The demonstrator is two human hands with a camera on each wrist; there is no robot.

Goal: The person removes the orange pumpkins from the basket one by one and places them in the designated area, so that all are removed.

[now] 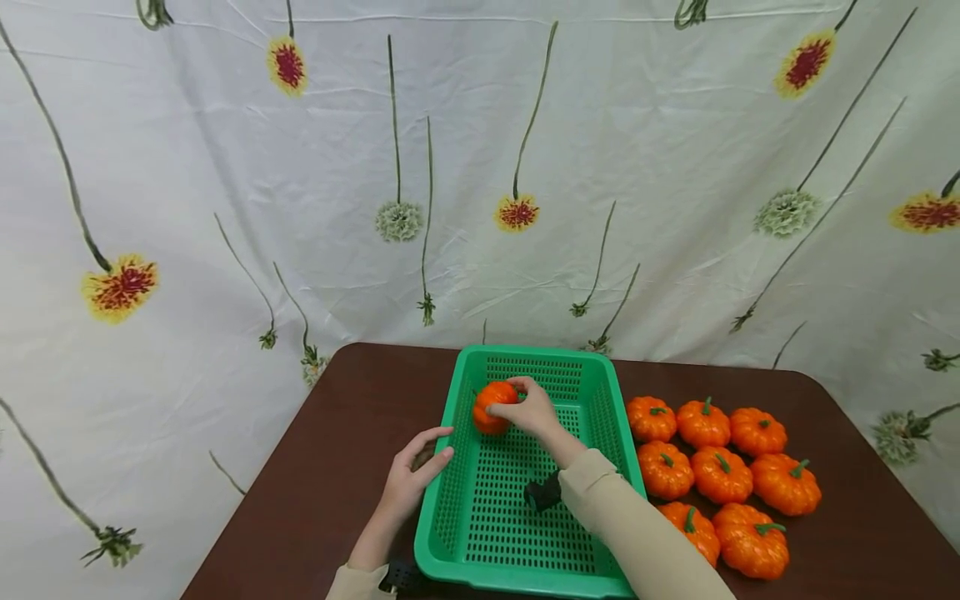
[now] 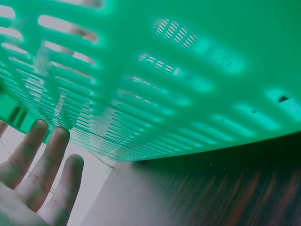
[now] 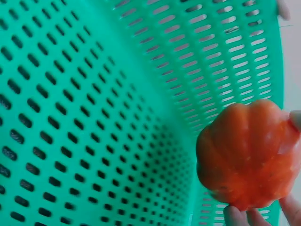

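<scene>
A small orange pumpkin [image 1: 491, 408] is in my right hand [image 1: 534, 412], which grips it over the far left part of the green basket [image 1: 531, 575]. In the right wrist view the fingertips press round the pumpkin [image 3: 249, 155] near the slotted side wall [image 3: 207, 52]. My left hand [image 1: 408, 477] is at the basket's left rim, its fingers spread and slightly bent. The left wrist view has several straight fingers [image 2: 51, 160] beside the outer wall of the basket [image 2: 117, 103].
Several more orange pumpkins [image 1: 722, 475] stand in rows on the dark brown table [image 1: 300, 517], right of the basket. A white cloth with printed flowers [image 1: 337, 167] hangs behind the table. Black wrist gear [image 1: 543, 492] shows under the right sleeve.
</scene>
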